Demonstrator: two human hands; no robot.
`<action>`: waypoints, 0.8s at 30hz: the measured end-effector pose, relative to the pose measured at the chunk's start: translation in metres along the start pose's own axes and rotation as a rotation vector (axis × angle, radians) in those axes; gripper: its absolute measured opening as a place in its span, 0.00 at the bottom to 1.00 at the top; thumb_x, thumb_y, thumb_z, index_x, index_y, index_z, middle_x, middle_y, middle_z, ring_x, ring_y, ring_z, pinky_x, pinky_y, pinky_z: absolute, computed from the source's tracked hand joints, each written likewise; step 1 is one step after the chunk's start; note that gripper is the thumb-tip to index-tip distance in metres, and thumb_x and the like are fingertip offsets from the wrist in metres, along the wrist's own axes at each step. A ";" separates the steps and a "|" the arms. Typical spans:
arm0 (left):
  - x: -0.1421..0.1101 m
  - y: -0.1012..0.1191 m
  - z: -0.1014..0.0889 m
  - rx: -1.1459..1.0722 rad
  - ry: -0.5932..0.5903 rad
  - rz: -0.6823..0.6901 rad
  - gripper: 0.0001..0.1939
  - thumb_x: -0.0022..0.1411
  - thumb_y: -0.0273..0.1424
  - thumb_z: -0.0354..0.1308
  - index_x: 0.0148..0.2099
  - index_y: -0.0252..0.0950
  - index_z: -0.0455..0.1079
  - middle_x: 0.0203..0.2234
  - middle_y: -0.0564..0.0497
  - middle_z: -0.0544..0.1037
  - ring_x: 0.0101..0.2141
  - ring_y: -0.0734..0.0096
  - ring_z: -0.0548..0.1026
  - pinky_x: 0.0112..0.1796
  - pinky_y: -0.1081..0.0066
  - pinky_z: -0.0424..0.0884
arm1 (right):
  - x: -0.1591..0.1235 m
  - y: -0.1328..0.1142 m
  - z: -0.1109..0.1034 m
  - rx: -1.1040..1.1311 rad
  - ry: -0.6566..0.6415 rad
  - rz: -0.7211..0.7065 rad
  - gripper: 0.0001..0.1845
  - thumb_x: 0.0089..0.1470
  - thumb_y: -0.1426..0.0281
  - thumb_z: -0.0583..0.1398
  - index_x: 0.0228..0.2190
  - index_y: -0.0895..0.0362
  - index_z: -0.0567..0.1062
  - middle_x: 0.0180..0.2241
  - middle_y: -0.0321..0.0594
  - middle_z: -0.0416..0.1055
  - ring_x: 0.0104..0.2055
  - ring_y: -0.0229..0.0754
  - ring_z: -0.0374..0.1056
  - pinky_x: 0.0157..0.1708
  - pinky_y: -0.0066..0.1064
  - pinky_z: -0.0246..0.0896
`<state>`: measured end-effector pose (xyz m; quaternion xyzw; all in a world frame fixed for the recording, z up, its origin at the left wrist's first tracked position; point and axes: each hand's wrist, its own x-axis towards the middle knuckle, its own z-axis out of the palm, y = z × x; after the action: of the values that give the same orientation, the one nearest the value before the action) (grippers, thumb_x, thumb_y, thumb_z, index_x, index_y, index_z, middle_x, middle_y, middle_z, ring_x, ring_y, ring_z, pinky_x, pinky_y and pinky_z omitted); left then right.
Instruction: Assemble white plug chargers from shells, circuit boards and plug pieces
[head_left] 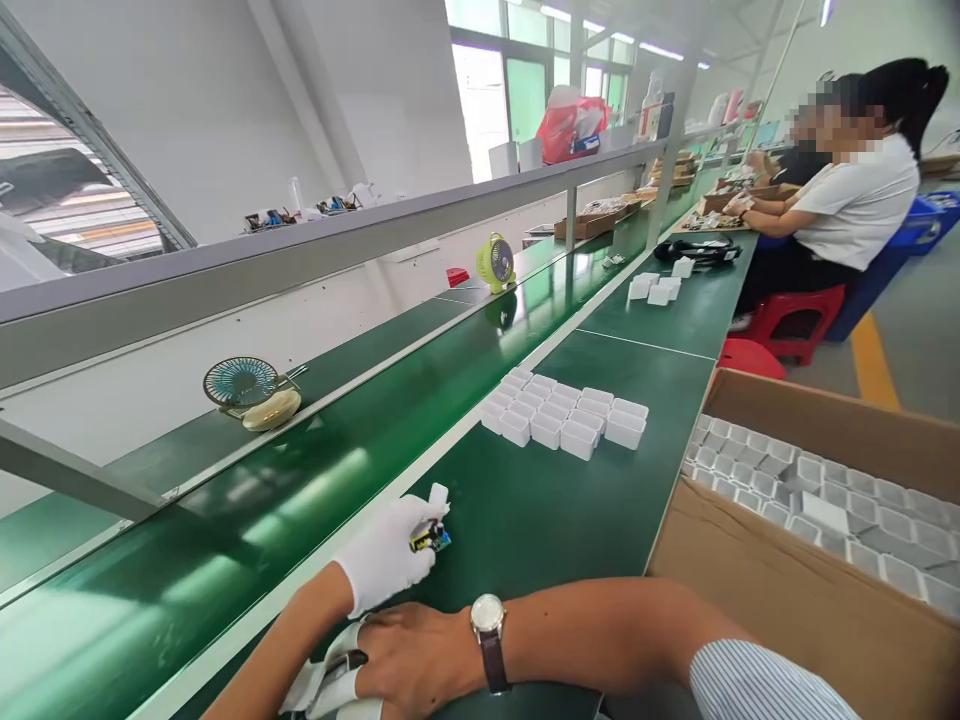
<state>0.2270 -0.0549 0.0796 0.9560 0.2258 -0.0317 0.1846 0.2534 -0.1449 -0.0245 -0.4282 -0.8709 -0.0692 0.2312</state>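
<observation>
I see the green conveyor bench [525, 520] running away from me, with a cardboard box [787, 600] of white housings on my right. A block of white plastic shells [562, 415] sits ahead. My gloved left hand [386, 555] pinches 1 small circuit board [431, 540] at the belt's edge. My bare right hand [416, 660], watch [487, 615] on its wrist, grips a white glove [330, 685].

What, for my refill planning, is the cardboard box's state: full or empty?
Well filled: the open cardboard box shows white cases in rows across its visible inside. Depth of the stack: cannot tell.
</observation>
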 end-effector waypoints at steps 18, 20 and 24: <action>-0.189 -0.059 0.029 -0.638 0.806 -0.597 0.19 0.63 0.46 0.60 0.49 0.40 0.77 0.45 0.48 0.82 0.46 0.61 0.79 0.53 0.61 0.74 | -0.017 -0.010 0.003 0.389 0.140 0.106 0.18 0.67 0.65 0.58 0.56 0.47 0.74 0.55 0.45 0.70 0.50 0.44 0.71 0.49 0.36 0.71; -0.207 -0.069 0.054 -0.630 0.838 -0.647 0.18 0.63 0.46 0.60 0.49 0.41 0.77 0.46 0.49 0.82 0.47 0.61 0.79 0.53 0.61 0.74 | -0.014 -0.011 -0.002 0.422 0.146 0.111 0.18 0.66 0.66 0.58 0.56 0.46 0.74 0.55 0.44 0.70 0.50 0.43 0.71 0.50 0.36 0.71; -0.229 -0.077 0.076 -0.568 0.858 -0.735 0.15 0.64 0.44 0.59 0.47 0.44 0.78 0.45 0.52 0.83 0.43 0.64 0.80 0.49 0.64 0.75 | -0.003 -0.015 -0.018 0.481 0.219 0.175 0.17 0.66 0.68 0.59 0.55 0.44 0.75 0.55 0.42 0.70 0.52 0.44 0.72 0.52 0.38 0.71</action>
<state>-0.0103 -0.1153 0.0162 0.6574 0.5930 0.3543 0.3011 0.2499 -0.1620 -0.0085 -0.4244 -0.7919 0.1141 0.4240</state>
